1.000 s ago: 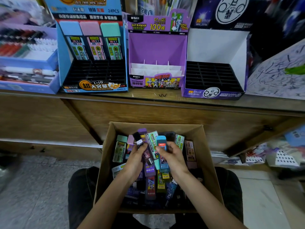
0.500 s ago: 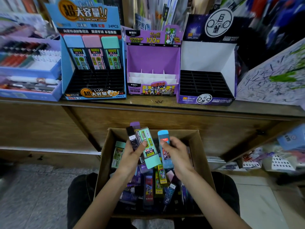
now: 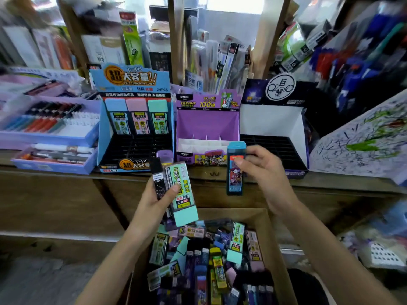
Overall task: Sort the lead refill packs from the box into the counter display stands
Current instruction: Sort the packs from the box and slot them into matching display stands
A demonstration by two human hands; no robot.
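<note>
**Left hand** [image 3: 154,201]: we log it raised above the box, with fingers and thumb curled round a small bundle of packs.
- Foremost is a mint-green lead refill pack with a broad green cap [image 3: 179,192], tilted, cap end down.
- Touching it on the left is a slim black lead refill pack [image 3: 157,179].
- Behind both we see a lilac cap [image 3: 164,155]; its body is hidden.

**Right hand** [image 3: 264,177]: thumb and fingertips pinch a slim blue lead refill pack with a cartoon label [image 3: 235,170]. It is held upright in front of the purple stand's near edge, apart from the left hand's bundle.

**Brown cardboard box** [image 3: 272,238]: near us, below both hands, top open. It holds a loose heap of mixed lead refill packs [image 3: 204,260] in green, purple, black, yellow and pink, lying at all angles.

**Wooden worktop** [image 3: 326,180]: beyond the box, carrying three display stands side by side.
- Left: a blue cardboard stand with a black slotted tray [image 3: 134,119]. Three packs capped blue, pink and green show on its back panel; we cannot tell whether they are printed or real.
- Middle: a purple cardboard stand with white dividers [image 3: 208,122].
- Right: a white-walled stand with a dark header and a black grid tray [image 3: 271,119].

**Far left on the worktop:** lilac trays of pens [image 3: 48,124].

**Far right:** a white board covered in pen scribbles [image 3: 363,144].

**Behind the stands:** shelves of stationery, too blurred for us to itemise.
</note>
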